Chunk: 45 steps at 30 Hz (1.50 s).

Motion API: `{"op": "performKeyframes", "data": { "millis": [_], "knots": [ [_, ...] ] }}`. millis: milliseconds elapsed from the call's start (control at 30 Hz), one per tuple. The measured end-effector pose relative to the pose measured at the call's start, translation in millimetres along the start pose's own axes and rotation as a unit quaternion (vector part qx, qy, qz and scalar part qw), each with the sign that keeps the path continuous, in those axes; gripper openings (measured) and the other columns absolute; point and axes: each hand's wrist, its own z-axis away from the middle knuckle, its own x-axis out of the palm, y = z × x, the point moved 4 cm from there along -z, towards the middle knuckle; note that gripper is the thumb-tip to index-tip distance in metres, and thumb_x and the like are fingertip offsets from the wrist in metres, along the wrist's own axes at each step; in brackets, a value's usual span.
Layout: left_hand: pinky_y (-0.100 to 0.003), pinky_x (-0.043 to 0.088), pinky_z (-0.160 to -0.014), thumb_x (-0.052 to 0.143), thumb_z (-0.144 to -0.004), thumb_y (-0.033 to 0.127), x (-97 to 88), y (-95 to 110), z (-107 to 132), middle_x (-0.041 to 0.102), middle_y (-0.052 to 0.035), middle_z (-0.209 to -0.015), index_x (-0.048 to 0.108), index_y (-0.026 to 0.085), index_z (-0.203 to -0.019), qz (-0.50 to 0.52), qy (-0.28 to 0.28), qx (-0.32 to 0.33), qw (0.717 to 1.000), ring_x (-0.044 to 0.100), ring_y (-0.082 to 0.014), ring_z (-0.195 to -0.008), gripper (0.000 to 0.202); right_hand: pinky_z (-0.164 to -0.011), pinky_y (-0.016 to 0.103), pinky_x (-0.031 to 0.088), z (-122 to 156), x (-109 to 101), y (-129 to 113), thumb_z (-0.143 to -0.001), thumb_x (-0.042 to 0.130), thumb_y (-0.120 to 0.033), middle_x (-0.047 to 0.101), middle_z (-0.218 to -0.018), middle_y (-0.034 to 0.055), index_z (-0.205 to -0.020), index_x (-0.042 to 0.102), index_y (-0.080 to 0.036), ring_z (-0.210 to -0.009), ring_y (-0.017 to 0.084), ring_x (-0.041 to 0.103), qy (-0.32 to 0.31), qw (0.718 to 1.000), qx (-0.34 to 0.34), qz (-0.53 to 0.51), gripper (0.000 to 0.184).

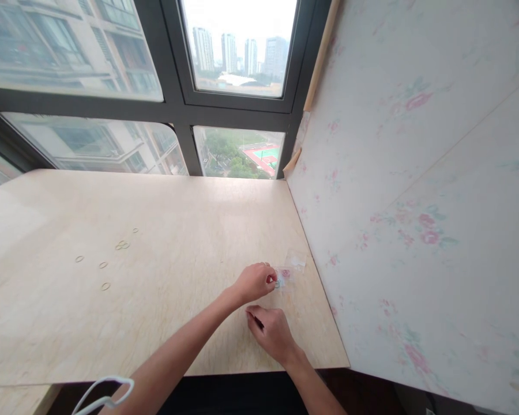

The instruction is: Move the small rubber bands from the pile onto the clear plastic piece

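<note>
A small clear plastic box (288, 281) lies on the marble-look sill near the wall. Inside it are a pinkish-red bundle (286, 273) and some blue-green loops (278, 284), too small to name surely. My left hand (255, 282) reaches the box's left side with its fingers curled in a pinch; whatever lies between the fingertips is hidden. Closer to the front edge, my right hand (271, 333) is closed, thumb and fingertips together, and I cannot make out anything in it. Several thin yellowish rings, like rubber bands (121, 245), lie scattered far to the left.
A clear flat piece, perhaps the lid (296, 260), lies just behind the box. The flowered wall (398, 230) bounds the sill (177, 230) on the right, and dark window frames (237, 115) stand at the back. A white cord loop (108, 395) hangs at the lower left.
</note>
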Motion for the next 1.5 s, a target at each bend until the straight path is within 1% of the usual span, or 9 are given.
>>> {"op": "performKeyframes", "data": {
  "millis": [367, 533, 667, 833, 1000, 1133, 1300, 1400, 1500],
  "knots": [
    [-0.028, 0.041, -0.062, 0.058, -0.072, 0.015, -2.4, 0.0, 0.1, 0.065, -0.0033, -0.073, 0.07, 0.019, -0.077, 0.012, 0.018, 0.023, 1.0, 0.057, -0.0163, -0.067, 0.013, -0.054, 0.023, 0.041, -0.1, -2.7, 2.5, -0.092, 0.043, -0.022, 0.068, -0.066, 0.0031, -0.091, 0.068, -0.018, -0.054, 0.014, 0.062, 0.01, 0.999, 0.017, -0.039, 0.026],
    [-0.027, 0.041, -0.064, 0.055, -0.075, 0.018, -15.5, -9.0, 13.9, 0.066, -0.0034, -0.073, 0.069, 0.018, -0.079, 0.069, 0.057, 0.0, 0.996, 0.056, -0.0151, -0.066, 0.014, -0.055, 0.023, 0.043, 0.0, -4.4, 2.4, -0.093, 0.044, -0.024, 0.069, -0.069, 0.0037, -0.094, 0.069, -0.018, -0.056, 0.014, 0.063, 0.01, 0.997, 0.032, -0.068, 0.026],
    [-0.025, 0.039, -0.059, 0.053, -0.078, 0.023, -29.3, -38.4, 42.4, 0.063, -0.0022, -0.068, 0.064, 0.017, -0.072, 0.154, 0.112, -0.076, 0.979, 0.053, -0.0139, -0.062, 0.014, -0.057, 0.023, 0.045, 2.5, -5.5, 2.3, -0.093, 0.044, -0.025, 0.07, -0.072, 0.0037, -0.095, 0.069, -0.018, -0.057, 0.014, 0.062, 0.014, 0.996, 0.036, -0.082, 0.025],
    [-0.025, 0.039, -0.06, 0.05, -0.082, 0.032, -36.7, -85.2, 94.8, 0.057, -0.0003, -0.066, 0.057, 0.018, -0.073, 0.22, 0.198, -0.157, 0.942, 0.051, -0.0144, -0.062, 0.018, -0.052, 0.021, 0.046, 7.5, -2.5, 8.7, -0.094, 0.046, -0.034, 0.068, -0.066, 0.0025, -0.099, 0.068, -0.017, -0.054, 0.014, 0.062, 0.025, 0.99, 0.074, -0.118, 0.028],
    [-0.025, 0.038, -0.059, 0.044, -0.088, 0.038, -34.9, -107.5, 138.4, 0.052, 0.0008, -0.066, 0.055, 0.019, -0.079, 0.24, 0.285, -0.189, 0.909, 0.048, -0.014, -0.061, 0.024, -0.044, 0.02, 0.044, -2.7, 11.8, 0.8, -0.094, 0.045, -0.042, 0.059, -0.051, -0.0019, -0.099, 0.069, -0.016, -0.042, 0.012, 0.055, 0.0, 0.978, 0.105, -0.178, 0.036],
    [-0.025, 0.039, -0.059, 0.045, -0.09, 0.041, -32.6, -107.4, 157.3, 0.055, -0.0002, -0.067, 0.057, 0.019, -0.08, 0.256, 0.333, -0.185, 0.888, 0.049, -0.0141, -0.061, 0.027, -0.046, 0.021, 0.044, -38.5, 27.4, -27.3, -0.094, 0.045, -0.043, 0.056, -0.052, -0.0025, -0.103, 0.067, -0.015, -0.044, 0.012, 0.055, -0.04, 0.977, 0.07, -0.199, 0.037],
    [-0.027, 0.039, -0.06, 0.047, -0.09, 0.038, -30.3, -102.2, 162.7, 0.06, -0.0025, -0.07, 0.06, 0.019, -0.075, 0.239, 0.335, -0.162, 0.897, 0.051, -0.0144, -0.063, 0.028, -0.044, 0.019, 0.042, -125.1, 49.3, -60.2, -0.093, 0.046, -0.042, 0.056, -0.054, -0.0033, -0.103, 0.064, -0.015, -0.043, 0.01, 0.052, -0.074, 0.977, 0.011, -0.199, 0.035],
    [-0.028, 0.041, -0.063, 0.05, -0.088, 0.033, -29.0, -105.7, 161.5, 0.063, -0.0041, -0.073, 0.061, 0.019, -0.077, 0.236, 0.337, -0.17, 0.895, 0.054, -0.0152, -0.065, 0.021, -0.044, 0.019, 0.042, -185.7, 75.8, -73.0, -0.095, 0.037, -0.037, 0.058, -0.057, -0.0024, -0.105, 0.061, -0.014, -0.041, 0.009, 0.05, -0.11, 0.986, 0.004, -0.124, 0.034],
    [-0.03, 0.043, -0.064, 0.051, -0.085, 0.031, -27.7, -113.3, 159.4, 0.066, -0.0059, -0.076, 0.063, 0.02, -0.079, 0.264, 0.352, -0.185, 0.879, 0.057, -0.0168, -0.068, 0.018, -0.05, 0.02, 0.044, -237.1, 112.6, -93.8, -0.094, 0.04, -0.031, 0.06, -0.059, -0.0026, -0.103, 0.061, -0.015, -0.043, 0.008, 0.052, -0.156, 0.984, -0.023, -0.078, 0.027]
  ]
}}
